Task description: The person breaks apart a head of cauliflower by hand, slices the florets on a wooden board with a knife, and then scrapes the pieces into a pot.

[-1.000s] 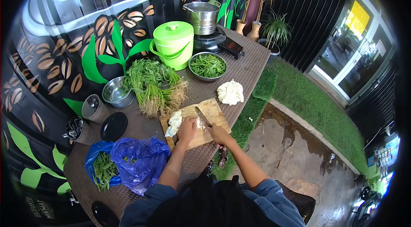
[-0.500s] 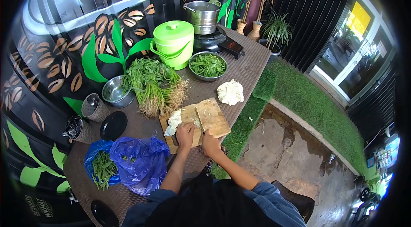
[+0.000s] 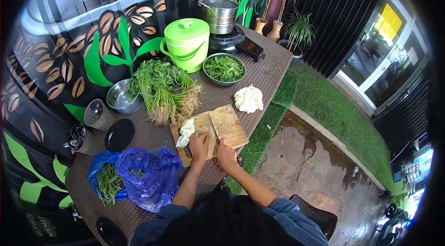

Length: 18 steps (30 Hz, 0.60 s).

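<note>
My left hand [image 3: 199,146] rests on the wooden board [image 3: 205,120], fingers curled in; what they hold, if anything, is hidden. A dark piece shows beside it at the board's near left corner. Just beyond this hand lies a soft, pale, dough-like lump [image 3: 186,131] on the board's left end. My right hand [image 3: 226,155] is closed on the near edge of a smaller, square wooden board [image 3: 229,127], which overlaps the right end of the first. Pale crumbs dot both boards. A larger pale lump [image 3: 249,99] sits on the table past the boards.
Behind the boards lie a bunch of rooted greens [image 3: 169,88], a bowl of leaves [image 3: 224,69], a green lidded bucket [image 3: 186,44] and a pot [image 3: 219,16] on a burner. To the left are a blue plastic bag [image 3: 149,176], a metal bowl [image 3: 123,97] and a black lid [image 3: 119,135].
The whole view shifts slightly left and up. Both hands keep nearly the same place on the boards; the lumps and other things stay put.
</note>
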Available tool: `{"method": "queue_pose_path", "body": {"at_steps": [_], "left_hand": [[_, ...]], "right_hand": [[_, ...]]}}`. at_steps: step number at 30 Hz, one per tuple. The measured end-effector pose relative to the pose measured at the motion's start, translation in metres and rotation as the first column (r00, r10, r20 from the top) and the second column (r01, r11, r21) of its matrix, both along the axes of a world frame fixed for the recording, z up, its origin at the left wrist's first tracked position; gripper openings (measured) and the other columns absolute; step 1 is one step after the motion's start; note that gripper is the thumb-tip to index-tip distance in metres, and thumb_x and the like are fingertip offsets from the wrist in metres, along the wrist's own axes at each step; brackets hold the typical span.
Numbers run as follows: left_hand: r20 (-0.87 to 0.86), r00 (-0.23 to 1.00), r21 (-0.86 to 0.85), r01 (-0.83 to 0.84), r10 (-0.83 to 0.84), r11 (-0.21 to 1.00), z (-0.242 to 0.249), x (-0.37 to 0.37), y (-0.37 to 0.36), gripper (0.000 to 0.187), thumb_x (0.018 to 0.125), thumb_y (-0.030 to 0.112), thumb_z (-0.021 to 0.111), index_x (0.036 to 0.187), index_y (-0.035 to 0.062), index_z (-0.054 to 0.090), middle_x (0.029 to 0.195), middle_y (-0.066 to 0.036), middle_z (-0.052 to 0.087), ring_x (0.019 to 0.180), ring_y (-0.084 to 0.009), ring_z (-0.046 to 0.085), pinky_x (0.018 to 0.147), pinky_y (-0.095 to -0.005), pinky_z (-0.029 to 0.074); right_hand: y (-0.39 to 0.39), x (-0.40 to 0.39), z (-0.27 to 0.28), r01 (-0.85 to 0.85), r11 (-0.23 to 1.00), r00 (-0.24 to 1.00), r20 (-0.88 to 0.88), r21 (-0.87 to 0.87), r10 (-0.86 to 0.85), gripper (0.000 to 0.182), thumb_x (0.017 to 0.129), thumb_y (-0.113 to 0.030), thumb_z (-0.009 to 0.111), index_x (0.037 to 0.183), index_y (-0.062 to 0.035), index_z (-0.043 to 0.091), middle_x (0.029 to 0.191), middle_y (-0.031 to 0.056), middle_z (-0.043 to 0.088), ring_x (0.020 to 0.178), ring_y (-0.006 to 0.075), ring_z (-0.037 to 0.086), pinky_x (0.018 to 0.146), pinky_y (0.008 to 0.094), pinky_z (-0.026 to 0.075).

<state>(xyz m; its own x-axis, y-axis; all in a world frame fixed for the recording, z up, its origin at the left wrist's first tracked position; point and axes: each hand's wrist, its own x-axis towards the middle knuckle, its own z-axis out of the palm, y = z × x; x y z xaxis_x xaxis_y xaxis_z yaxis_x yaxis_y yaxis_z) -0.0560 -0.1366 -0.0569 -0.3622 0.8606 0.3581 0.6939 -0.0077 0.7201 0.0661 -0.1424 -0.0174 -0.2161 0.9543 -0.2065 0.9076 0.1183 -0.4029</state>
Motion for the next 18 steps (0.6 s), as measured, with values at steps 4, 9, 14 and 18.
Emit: {"method": "queue_pose_path", "body": {"at_steps": [4,9,14,18], "left_hand": [[-0.005,1.0,0.007,-0.009,0.009,1.0,0.007,0.002,-0.002,0.013,0.079,0.016,0.068,0.089,0.0099,0.073,0.087,-0.007,0.063,0.086,-0.0258,0.058,0.075,-0.0353,0.047],[-0.014,1.0,0.014,0.003,-0.003,1.0,0.006,0.001,-0.002,0.013,0.078,0.015,0.068,0.089,0.0106,0.073,0.085,-0.006,0.062,0.085,-0.0261,0.058,0.074,-0.0356,0.047],[0.01,1.0,0.018,0.007,-0.007,1.0,0.0,0.001,0.002,0.011,0.078,0.015,0.068,0.087,0.0107,0.073,0.086,-0.006,0.063,0.083,-0.0253,0.058,0.072,-0.034,0.047],[-0.003,1.0,0.049,-0.006,0.006,0.999,0.002,0.004,0.0,0.01,0.078,0.014,0.068,0.086,0.0106,0.072,0.085,-0.005,0.062,0.082,-0.0256,0.058,0.071,-0.0348,0.047]], "right_hand": [[0.017,0.008,-0.005,-0.036,0.998,0.999,-0.021,0.046,0.037,0.028,0.09,-0.021,0.047,0.103,0.004,0.043,0.084,0.0286,0.063,0.081,0.0411,0.065,0.069,0.0485,0.053],[0.01,0.012,-0.001,-0.039,0.999,0.999,0.008,0.023,0.039,0.029,0.09,-0.022,0.046,0.102,0.0047,0.043,0.081,0.0281,0.064,0.077,0.0415,0.065,0.066,0.0483,0.053],[0.001,0.002,-0.017,0.012,0.995,1.0,0.014,0.096,-0.013,0.029,0.09,-0.02,0.048,0.106,0.0037,0.044,0.082,0.025,0.065,0.073,0.0379,0.067,0.062,0.0442,0.055],[0.021,0.016,-0.005,-0.033,0.998,0.999,-0.029,0.054,0.034,0.032,0.091,-0.025,0.047,0.104,0.0034,0.044,0.082,0.0267,0.064,0.077,0.0416,0.065,0.067,0.0477,0.053]]}}
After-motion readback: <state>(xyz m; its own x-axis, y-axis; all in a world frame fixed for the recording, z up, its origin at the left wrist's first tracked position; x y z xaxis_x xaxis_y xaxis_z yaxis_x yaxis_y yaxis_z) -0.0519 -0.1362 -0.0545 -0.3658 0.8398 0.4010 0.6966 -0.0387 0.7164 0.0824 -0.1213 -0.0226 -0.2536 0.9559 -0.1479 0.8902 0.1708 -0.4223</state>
